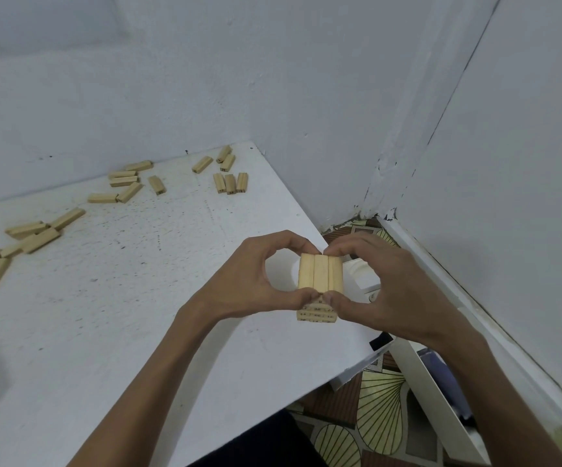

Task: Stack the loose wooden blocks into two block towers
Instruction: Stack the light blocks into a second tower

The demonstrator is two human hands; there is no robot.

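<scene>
Over the white table (104,332), both hands pinch the tower's (320,281) top

white table (111,332); patterned floor (380,409)

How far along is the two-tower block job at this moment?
Done: one tower stands several layers high near the table edge. In hand: the left hand and right hand pinch its top layer of three. Left: many loose blocks lie scattered; no second tower shows.
</scene>
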